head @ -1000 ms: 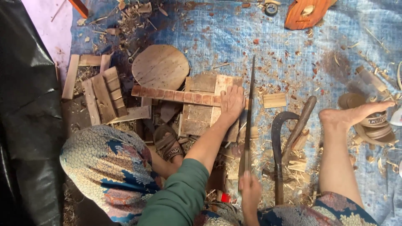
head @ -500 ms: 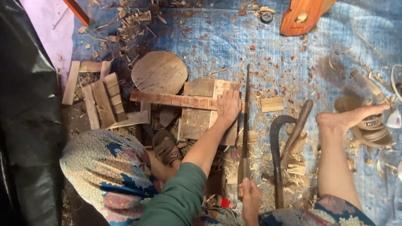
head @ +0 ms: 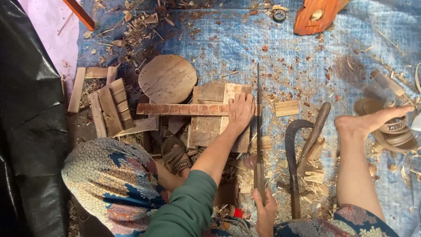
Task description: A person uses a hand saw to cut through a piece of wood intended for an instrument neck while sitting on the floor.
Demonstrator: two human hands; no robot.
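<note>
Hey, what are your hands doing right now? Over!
Left hand flat on wood strip. Right hand grips saw handle. Curved blade lies beside.

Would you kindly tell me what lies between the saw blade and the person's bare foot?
In the head view, between the saw blade and the foot lie a curved sickle-like blade, a wooden handle and wood scraps on the blue tarp.
</note>
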